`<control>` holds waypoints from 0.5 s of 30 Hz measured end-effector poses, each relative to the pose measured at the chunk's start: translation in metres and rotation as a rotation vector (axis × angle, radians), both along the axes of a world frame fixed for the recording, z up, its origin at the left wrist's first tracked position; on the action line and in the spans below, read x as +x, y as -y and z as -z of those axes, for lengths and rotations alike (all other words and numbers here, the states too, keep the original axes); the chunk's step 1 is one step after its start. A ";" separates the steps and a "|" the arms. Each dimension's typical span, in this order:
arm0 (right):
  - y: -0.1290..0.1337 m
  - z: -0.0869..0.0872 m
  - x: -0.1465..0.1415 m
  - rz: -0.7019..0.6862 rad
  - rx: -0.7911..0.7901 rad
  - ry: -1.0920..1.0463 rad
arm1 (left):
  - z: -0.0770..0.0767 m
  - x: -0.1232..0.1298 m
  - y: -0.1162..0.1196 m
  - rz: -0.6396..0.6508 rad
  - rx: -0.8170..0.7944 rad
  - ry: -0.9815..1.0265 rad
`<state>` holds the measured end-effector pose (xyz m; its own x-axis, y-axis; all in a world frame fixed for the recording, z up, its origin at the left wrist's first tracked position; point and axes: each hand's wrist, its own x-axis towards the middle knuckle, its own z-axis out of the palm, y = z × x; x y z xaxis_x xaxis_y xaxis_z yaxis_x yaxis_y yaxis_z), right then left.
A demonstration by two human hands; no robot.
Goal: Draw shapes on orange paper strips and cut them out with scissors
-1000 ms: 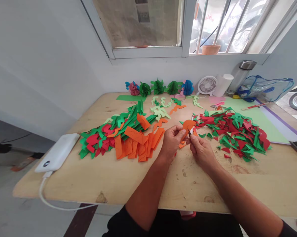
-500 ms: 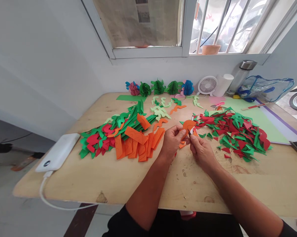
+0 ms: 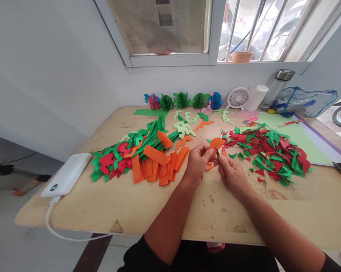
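My left hand [image 3: 199, 158] pinches a folded piece of orange paper [image 3: 216, 143] with a curved upper edge, above the table. Close beside it, my right hand [image 3: 230, 169] is closed round what look like small scissors [image 3: 218, 153]; their dark tip meets the paper, and the fingers hide most of them. Orange paper strips [image 3: 156, 166] with drawn outlines lie left of my hands. Behind them are folded green strips [image 3: 151, 141] and cut red and green shapes [image 3: 116, 160]. To the right is a heap of red and green paper scraps [image 3: 272, 151].
Several paper honeycomb figures [image 3: 182, 100] stand along the wall, beside a small white fan [image 3: 238, 98] and a bottle [image 3: 278, 87]. Pink-handled scissors [image 3: 250, 120] lie behind the scraps. A white power bank [image 3: 67, 175] with a cable sits at the left edge.
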<state>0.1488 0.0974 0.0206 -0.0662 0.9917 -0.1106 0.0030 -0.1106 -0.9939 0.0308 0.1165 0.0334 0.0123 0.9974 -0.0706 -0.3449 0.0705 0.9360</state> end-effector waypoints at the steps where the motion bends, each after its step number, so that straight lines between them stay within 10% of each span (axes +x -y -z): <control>1: 0.000 0.000 0.000 0.000 -0.001 -0.001 | 0.000 0.000 0.000 0.001 -0.001 -0.001; 15: 0.000 0.003 0.000 -0.001 -0.019 -0.028 | -0.001 0.000 0.001 -0.001 0.009 -0.015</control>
<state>0.1488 0.0973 0.0178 -0.0710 0.9893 -0.1278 -0.0245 -0.1298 -0.9912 0.0305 0.1158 0.0343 0.0099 0.9980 -0.0621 -0.3311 0.0619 0.9416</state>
